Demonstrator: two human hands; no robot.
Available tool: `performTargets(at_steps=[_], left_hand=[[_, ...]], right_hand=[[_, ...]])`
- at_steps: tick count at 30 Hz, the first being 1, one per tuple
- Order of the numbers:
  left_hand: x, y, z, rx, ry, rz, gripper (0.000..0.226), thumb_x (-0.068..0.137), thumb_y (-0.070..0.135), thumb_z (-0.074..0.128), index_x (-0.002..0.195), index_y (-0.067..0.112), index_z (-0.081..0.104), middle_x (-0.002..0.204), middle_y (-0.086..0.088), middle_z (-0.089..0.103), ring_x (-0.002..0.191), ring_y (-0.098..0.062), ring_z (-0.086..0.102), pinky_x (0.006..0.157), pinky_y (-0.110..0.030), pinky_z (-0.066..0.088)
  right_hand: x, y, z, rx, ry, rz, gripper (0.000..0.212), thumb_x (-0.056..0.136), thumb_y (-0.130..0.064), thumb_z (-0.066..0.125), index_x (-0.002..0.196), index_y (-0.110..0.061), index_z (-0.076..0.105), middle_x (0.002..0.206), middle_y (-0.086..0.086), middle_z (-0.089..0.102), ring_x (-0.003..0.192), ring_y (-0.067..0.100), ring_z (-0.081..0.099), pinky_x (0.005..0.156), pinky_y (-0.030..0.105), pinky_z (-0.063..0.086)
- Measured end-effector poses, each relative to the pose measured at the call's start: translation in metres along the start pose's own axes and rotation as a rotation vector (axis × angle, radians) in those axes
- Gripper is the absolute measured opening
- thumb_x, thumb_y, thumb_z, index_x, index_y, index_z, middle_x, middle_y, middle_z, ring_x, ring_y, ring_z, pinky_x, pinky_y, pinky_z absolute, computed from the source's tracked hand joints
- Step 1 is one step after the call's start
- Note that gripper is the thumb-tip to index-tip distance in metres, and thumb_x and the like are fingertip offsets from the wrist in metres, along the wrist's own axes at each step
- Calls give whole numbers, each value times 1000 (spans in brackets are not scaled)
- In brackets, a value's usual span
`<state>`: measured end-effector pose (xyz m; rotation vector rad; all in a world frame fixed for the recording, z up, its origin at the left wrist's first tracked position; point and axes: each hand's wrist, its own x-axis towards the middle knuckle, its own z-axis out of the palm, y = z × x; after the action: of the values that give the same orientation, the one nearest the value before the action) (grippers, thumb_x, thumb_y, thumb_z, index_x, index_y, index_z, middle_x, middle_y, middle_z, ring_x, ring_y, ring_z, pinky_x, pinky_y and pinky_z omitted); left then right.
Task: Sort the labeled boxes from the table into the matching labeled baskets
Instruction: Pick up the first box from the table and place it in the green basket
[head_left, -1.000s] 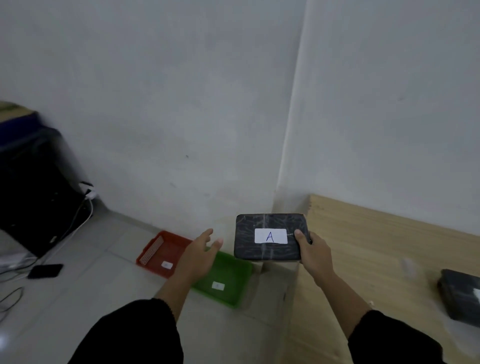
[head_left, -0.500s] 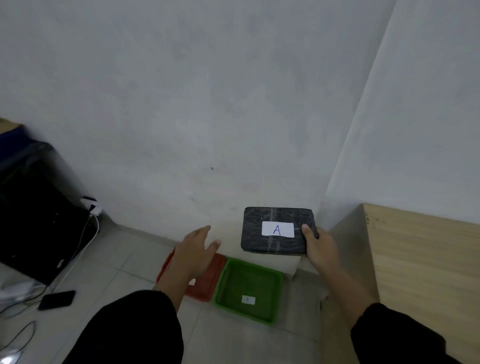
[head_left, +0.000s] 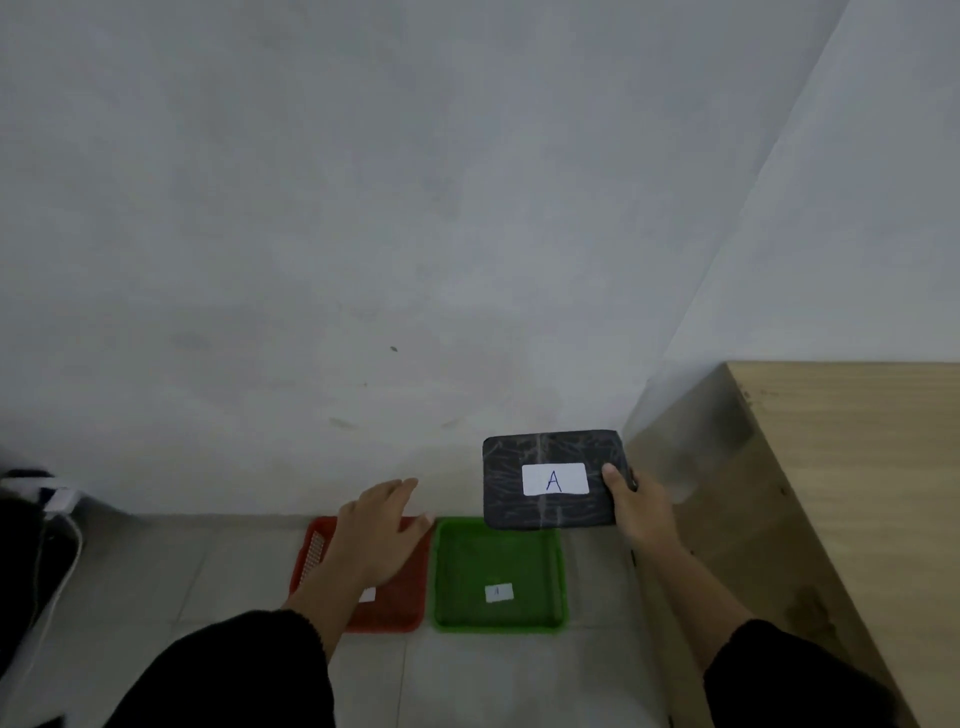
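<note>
Above green basket (head_left: 498, 577): box (head_left: 550, 478) flat, long axis left-right, label up.

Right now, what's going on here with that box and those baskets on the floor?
A person is sorting. Their right hand holds a dark box labeled A in the air, above the far edge of the green basket. The left hand hovers open over the red basket. The basket labels can't be read.

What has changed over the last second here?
The view swung left from the table toward the floor baskets. The left hand now hangs over the red basket. The right hand still holds the box marked A, above the green basket.
</note>
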<state>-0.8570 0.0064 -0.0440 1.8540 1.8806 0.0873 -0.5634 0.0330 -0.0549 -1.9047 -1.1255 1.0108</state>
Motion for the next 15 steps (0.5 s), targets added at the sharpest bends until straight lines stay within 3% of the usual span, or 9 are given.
performTargets(at_steps=[3,10,15], left_hand=[[18,-25,15,-15,-30,-14,57,93,45,42,143,23,29,152,-5,32,140,-21,28,116,-43,21],[79,-78,96,-25,-59,-20,57,91,44,45,142,22,31,150,-3,36,138,-21,31,115,-42,26],[131,-127,201,-28,-93,-30,57,92,43,45,143,22,29,151,-3,34,139,-20,28,113,-40,24]], right_hand=[[7,21,24,-43,15,55,37,93,-36,48,113,-8,61,108,12,66,94,26,58,75,29,37],[57,92,88,-56,-12,77,37,93,-34,48,111,-6,62,104,12,66,84,19,54,73,28,40],[104,177,151,-35,-15,91,33,93,-30,49,112,-5,61,95,7,62,77,16,56,56,18,39]])
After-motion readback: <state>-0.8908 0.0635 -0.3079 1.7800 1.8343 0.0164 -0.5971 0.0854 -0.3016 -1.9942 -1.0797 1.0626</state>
